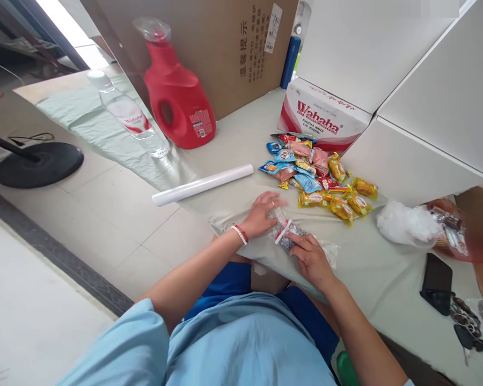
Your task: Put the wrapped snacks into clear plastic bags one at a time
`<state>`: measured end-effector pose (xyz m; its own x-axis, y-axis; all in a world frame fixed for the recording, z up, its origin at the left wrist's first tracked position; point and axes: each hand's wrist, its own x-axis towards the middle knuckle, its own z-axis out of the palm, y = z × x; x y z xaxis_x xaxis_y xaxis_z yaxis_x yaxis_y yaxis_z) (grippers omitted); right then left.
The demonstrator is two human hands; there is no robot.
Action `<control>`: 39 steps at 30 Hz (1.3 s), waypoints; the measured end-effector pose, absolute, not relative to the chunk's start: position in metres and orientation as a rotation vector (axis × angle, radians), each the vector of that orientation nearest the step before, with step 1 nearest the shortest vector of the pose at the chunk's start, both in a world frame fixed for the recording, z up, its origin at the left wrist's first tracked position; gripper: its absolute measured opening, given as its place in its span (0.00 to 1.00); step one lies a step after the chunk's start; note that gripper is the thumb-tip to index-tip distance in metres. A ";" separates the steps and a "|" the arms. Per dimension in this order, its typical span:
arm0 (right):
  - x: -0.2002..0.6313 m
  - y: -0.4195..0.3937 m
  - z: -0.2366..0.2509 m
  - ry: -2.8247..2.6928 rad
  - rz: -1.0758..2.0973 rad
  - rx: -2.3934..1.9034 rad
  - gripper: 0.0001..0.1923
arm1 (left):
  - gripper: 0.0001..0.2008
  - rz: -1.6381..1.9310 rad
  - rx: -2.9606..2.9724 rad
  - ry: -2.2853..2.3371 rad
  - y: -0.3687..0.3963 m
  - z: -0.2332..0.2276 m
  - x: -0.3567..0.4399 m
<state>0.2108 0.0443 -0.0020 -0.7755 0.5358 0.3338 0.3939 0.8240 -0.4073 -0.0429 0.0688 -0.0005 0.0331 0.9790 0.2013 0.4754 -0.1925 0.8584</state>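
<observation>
A small clear plastic package (pixel 294 239) with dark speckled contents and a white and pink band lies at the table's near edge; its exact kind is unclear. My right hand (pixel 313 259) grips it from the right, fingers over its top. At its other end, my left hand (pixel 261 215) touches the loose clear plastic, thumb apart from the outstretched fingers, whose tips are blurred. More crinkled clear film (pixel 330 253) shows beyond the right hand. Just past both hands is a pile of wrapped snacks (pixel 306 167), with several yellow packets (pixel 341 209) at its near side.
Left of the snacks are a white roll (pixel 203 185), a water bottle (pixel 129 115) and a red jug (pixel 179 96). Behind stand a Wahaba-type carton (pixel 322 115) and a large cardboard box (pixel 209 48). Rightward lie white plastic bags (pixel 408 224), a black phone (pixel 437 281) and keys (pixel 465 316).
</observation>
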 end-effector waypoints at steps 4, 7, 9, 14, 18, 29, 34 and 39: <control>0.212 0.049 0.001 -2.466 0.641 -0.717 0.16 | 0.08 1.204 1.566 1.080 0.057 0.002 -0.064; 0.211 0.050 0.000 -2.388 0.738 -0.731 0.16 | 0.07 1.190 1.454 1.140 0.042 -0.001 -0.078; 0.209 0.050 0.000 -2.368 0.755 -0.733 0.16 | 0.05 1.190 1.383 1.273 0.038 -0.001 -0.077; 0.206 0.049 0.004 -2.393 0.761 -0.764 0.17 | 0.16 0.930 1.492 1.823 0.052 0.004 -0.046; 0.206 0.047 0.008 -2.386 0.793 -0.770 0.18 | 0.05 0.689 1.674 1.880 0.049 0.017 -0.034; 0.213 0.050 0.009 -2.238 0.969 -0.826 0.14 | 0.11 0.829 1.896 1.724 0.015 0.034 0.046; 0.231 0.041 0.005 -1.613 1.323 -1.120 0.09 | 0.26 0.633 2.397 1.684 -0.002 0.022 0.067; 0.255 0.039 0.005 -0.904 1.271 -1.329 0.16 | 0.27 0.412 2.576 1.695 -0.009 0.003 0.071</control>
<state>0.2547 0.0386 0.0050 0.1534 0.9686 -0.1958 -0.1328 -0.1761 -0.9754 0.0706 -0.0088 0.0028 0.3714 0.9061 0.2027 0.8982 -0.4059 0.1689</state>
